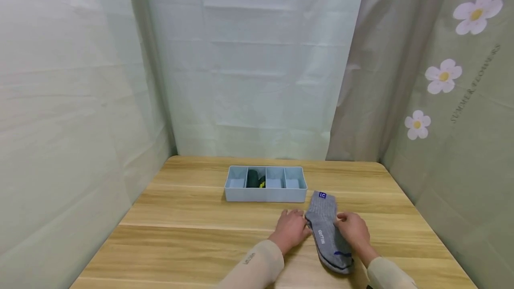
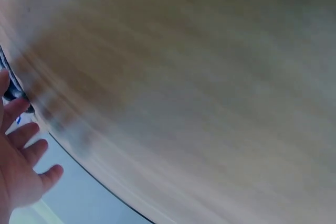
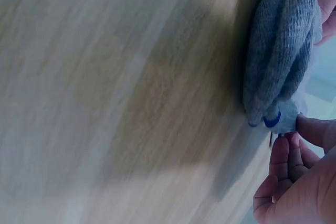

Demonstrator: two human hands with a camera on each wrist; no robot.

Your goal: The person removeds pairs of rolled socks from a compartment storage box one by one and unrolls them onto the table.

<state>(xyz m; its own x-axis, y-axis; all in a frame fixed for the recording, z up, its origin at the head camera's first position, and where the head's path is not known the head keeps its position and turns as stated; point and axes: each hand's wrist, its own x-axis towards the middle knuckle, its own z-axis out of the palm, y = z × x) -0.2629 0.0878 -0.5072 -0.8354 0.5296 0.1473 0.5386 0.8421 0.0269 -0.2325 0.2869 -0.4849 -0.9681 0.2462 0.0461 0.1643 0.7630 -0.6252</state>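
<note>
A pair of grey socks [image 1: 326, 231], one laid over the other, lies flat on the table with "COTTON" lettering and a blue "LC" label at the cuff. My right hand [image 1: 353, 229] pinches the socks' right edge between thumb and fingers; the right wrist view shows this right hand [image 3: 299, 177] at a corner of the grey fabric [image 3: 278, 51]. At the socks' left edge rests my left hand [image 1: 292, 229]. In the left wrist view, the left hand [image 2: 23, 161] has its fingers spread beside the sock edge [image 2: 11, 85], partly cut off by the frame.
Behind the socks stands a light blue divided box [image 1: 265, 195]. Dark green rolled fabric [image 1: 252, 179] with a yellow-marked bit sits in its second compartment from the left. Pale curtains [image 1: 257, 79] enclose the wooden table [image 1: 180, 235] at the back and sides.
</note>
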